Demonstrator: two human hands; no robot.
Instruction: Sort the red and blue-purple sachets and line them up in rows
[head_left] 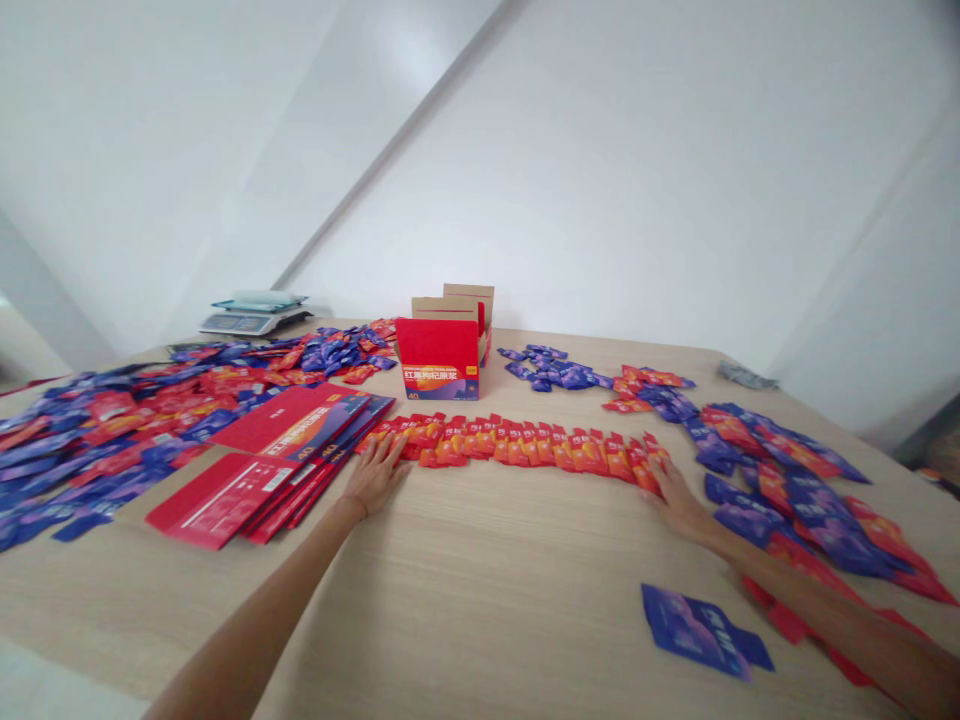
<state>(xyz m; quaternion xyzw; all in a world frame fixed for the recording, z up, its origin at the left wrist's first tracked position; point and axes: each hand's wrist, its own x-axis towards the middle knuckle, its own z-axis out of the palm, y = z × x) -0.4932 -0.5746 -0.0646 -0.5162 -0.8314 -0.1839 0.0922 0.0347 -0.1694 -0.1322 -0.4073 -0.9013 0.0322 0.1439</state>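
Note:
A long row of overlapping red sachets (525, 443) lies across the middle of the table. At its left end my left hand (377, 474) rests with fingers spread, touching the sachets there. My right hand (677, 500) is at the opposite end, its fingers stretched against the last sachets. Neither hand grips anything. Just behind the row stands an open red carton (439, 360) with its flaps up. Flattened red cartons (262, 450) are stacked beside my left hand.
A large heap of red and purple sachets (112, 420) covers the left side. More sachets (810, 510) lie on the right, and purple ones (559, 370) behind. Two purple sachets (697, 630) lie near the front. A scale (251, 318) stands at the back left.

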